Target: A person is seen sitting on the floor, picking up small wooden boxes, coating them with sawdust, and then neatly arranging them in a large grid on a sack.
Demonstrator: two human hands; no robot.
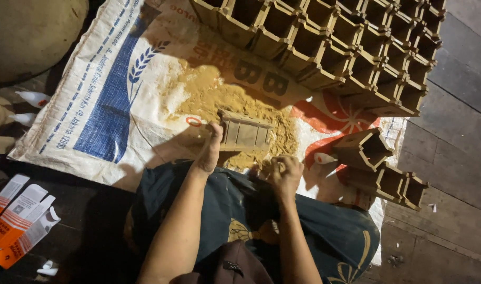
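Note:
A small wooden slatted piece [245,133] lies on a heap of yellow-brown sawdust [219,97] on a printed woven sack [119,89]. My left hand [210,150] grips the left end of that wooden piece. My right hand [283,172] is closed just below the piece's right end, fingers curled near the sawdust; whether it holds something small is hidden. A dark cloth [240,210] covers my lap under both forearms.
A large wooden lattice of square cells [345,47] lies at the top right. Smaller lattice sections [379,168] sit at the right. A white glue bottle [324,158] lies beside them. Orange-and-white cartons [19,221] lie at the lower left on wooden floor boards [450,142].

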